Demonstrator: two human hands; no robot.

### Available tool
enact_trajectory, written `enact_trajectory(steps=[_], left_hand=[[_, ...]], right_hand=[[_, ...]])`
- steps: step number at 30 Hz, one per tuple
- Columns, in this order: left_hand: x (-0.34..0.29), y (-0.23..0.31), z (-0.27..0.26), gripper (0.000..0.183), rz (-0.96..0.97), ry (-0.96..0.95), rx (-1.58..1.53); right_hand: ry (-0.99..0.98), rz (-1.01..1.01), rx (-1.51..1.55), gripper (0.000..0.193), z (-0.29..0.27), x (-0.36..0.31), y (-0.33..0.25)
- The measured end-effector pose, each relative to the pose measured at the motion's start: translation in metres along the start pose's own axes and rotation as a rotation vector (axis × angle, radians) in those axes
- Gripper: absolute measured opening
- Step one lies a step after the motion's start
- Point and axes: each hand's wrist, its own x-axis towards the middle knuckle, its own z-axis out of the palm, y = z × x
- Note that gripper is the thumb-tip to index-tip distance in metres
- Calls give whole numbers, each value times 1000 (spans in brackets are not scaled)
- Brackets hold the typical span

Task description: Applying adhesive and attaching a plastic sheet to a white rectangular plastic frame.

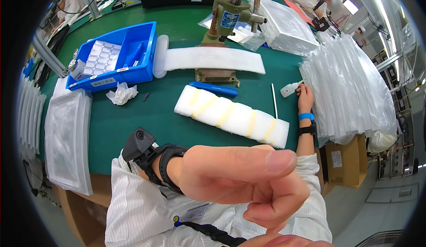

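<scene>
My left hand (242, 176), wearing a black wrist strap with a small camera, is raised close to the view. Its thumb is stretched out above curled fingers, with nothing visible in them. Farther right, my right hand (305, 98) has its fingers closed at the nozzle end of a small white squeeze bottle (289, 90), which tilts over the green mat. A thin white stick (274, 100) lies beside the bottle. Left of it, a white foam block (230, 117) with yellowish tape bands lies in front of a blue cylindrical tool (213, 89).
A green bench press (217, 76) stands behind, a white foam strip (213, 59) across its base. At left are a blue divided bin (153, 47), crumpled tissue (122, 94) and bagged flat parts (66, 136). Plastic-wrapped sheets (346, 87) line the right edge. Other people work beyond.
</scene>
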Motion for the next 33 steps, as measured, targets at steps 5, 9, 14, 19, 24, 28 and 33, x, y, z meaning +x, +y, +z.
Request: enact_trajectory(steps=[5,9,14,19,24,28,33], left_hand=[[4,-13,-2,65,235,-62,-49],[12,-33,-10,65,233,-156,-342],[9,-36,-9,64,207,-166,-430],[7,-34,-10,65,197,-153,-426],[5,-11,-2,66,127,-99,-211],[-2,-4,6,67,77,-23,-529],[-1,-11,1,67,118,-60,-353]], right_hand=[[-28,-5,24,25,2,5,8],[-12,-7,-6,26,-9,9,12],[7,0,-30,26,-3,3,5],[-42,-22,-39,25,9,5,9],[-9,18,-44,24,-13,9,8],[-23,-21,8,24,1,5,9],[-34,-20,-6,24,-2,8,16]])
